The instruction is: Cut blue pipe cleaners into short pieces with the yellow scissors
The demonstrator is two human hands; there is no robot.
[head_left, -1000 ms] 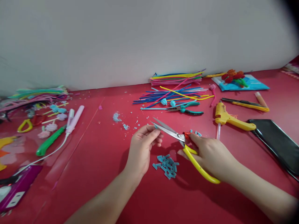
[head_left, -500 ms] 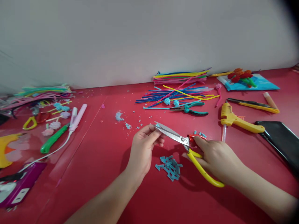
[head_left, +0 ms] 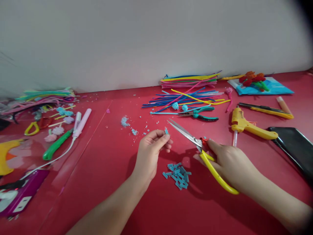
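A small light-blue piece [head_left: 166,131] stands up from the pinched thumb and finger of my left hand [head_left: 154,147]. My right hand [head_left: 227,161] is closed round the red and yellow handles of the scissors [head_left: 186,133]. The blades point up and left, slightly parted, with their tips just right of the blue piece and not touching it. Below and between my hands lies a pile of short blue pieces [head_left: 179,176] on the red table [head_left: 117,202].
Behind are pipe cleaners [head_left: 190,80], two light-blue balls [head_left: 175,105] and pliers [head_left: 198,114]. At right lie a yellow glue gun [head_left: 254,129], a cutter [head_left: 266,110] and a black phone [head_left: 295,147]. At left are a green-handled tool [head_left: 57,145] and a purple power strip [head_left: 31,192]. Blue fluff [head_left: 125,121] lies mid-table.
The scissors have moved right and slightly down, away from the blue piece, which now shows upright in my left fingers. My left hand has barely moved.
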